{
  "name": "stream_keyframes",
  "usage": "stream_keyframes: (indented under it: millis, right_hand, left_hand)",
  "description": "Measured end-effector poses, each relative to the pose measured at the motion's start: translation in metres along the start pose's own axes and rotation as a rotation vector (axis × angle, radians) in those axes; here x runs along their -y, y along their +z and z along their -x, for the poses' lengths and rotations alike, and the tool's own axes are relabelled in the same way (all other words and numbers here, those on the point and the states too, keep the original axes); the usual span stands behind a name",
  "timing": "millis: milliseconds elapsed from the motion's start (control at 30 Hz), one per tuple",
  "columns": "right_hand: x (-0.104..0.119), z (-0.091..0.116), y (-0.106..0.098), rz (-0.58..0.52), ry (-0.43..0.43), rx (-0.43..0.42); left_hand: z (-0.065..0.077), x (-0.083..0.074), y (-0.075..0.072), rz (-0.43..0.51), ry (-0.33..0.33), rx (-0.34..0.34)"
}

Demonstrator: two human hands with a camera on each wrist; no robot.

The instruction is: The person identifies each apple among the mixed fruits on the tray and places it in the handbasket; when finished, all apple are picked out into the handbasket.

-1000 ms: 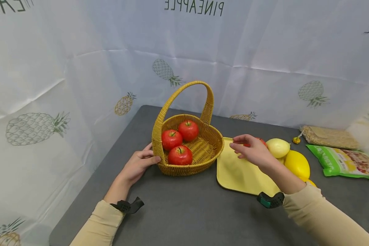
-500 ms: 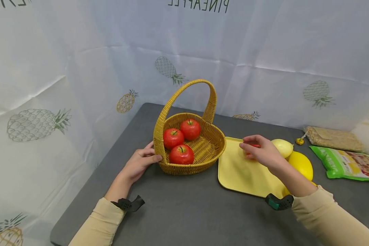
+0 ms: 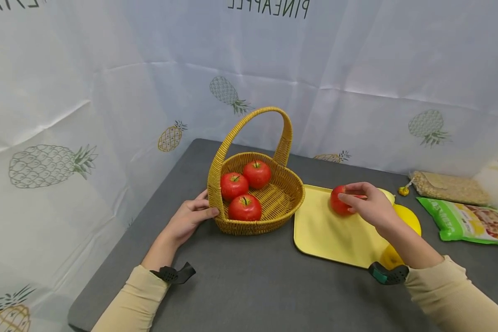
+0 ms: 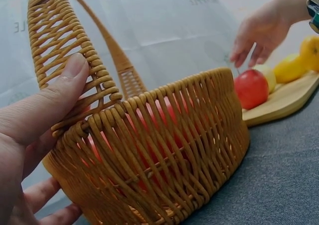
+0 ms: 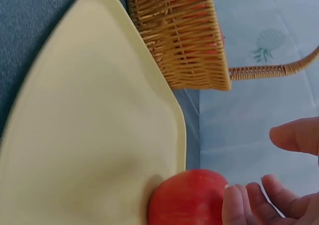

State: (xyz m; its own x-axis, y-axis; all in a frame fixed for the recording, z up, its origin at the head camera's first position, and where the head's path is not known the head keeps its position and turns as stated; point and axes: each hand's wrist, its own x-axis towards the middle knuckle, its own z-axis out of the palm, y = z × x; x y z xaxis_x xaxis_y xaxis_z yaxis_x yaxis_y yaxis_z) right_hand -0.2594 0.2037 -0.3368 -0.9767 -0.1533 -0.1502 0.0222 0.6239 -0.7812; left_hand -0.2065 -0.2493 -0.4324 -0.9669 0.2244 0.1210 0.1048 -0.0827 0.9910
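Observation:
My left hand (image 3: 188, 220) grips the woven basket (image 3: 275, 200) at the left base of its handle. In the left wrist view the thumb (image 4: 70, 80) lies over the handle, with fingers along the outer wall. Three red apples (image 3: 246, 208) sit in the basket's left and back part. Over the yellow tray (image 3: 332, 240), my right hand (image 3: 373, 206) hovers beside another red apple (image 3: 339, 202), its thumb and fingers spread apart. The right wrist view has the fingertips right at that apple (image 5: 187, 200), partly overlapping it, and the thumb well away.
Yellow fruits (image 3: 407, 219) lie on the tray's right side, partly behind my right arm. Farther right are a green food bag (image 3: 460, 221) and a clear bag of grain (image 3: 450, 186). A pineapple-print curtain (image 3: 274, 60) stands behind the grey table (image 3: 249, 281).
My right hand has shifted right across the tray, and the red apple beside it shows more fully. My left hand keeps its hold on the basket.

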Motion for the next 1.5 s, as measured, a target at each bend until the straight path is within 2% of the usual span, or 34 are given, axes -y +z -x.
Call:
stream_keyframes:
  millis: [200,400,633,1033,1267,1500]
  right_hand:
    - [-0.008,0.001,-0.006,0.057,0.024,-0.078]
    - [-0.016,-0.001,-0.012,0.041,0.064,-0.110]
    - [-0.025,-0.008,-0.012,0.000,0.092,-0.064]
    - [-0.028,-0.015,-0.006,0.054,0.114,-0.020]
    - [-0.028,-0.021,-0.006,0.029,0.140,0.024]
    - [-0.026,-0.023,-0.003,0.040,0.132,0.027]
  left_hand:
    - [-0.001,-0.002,-0.001,-0.006,-0.003,-0.009]
    - [-0.003,-0.003,-0.002,-0.006,0.006,-0.003]
    - [-0.002,-0.004,-0.001,-0.003,0.000,-0.004]
    - [-0.002,-0.004,0.002,0.002,-0.002,0.011]
    - [0.000,-0.005,0.003,0.009,0.003,0.018]
    - [0.002,-0.004,0.002,0.008,-0.002,0.007]
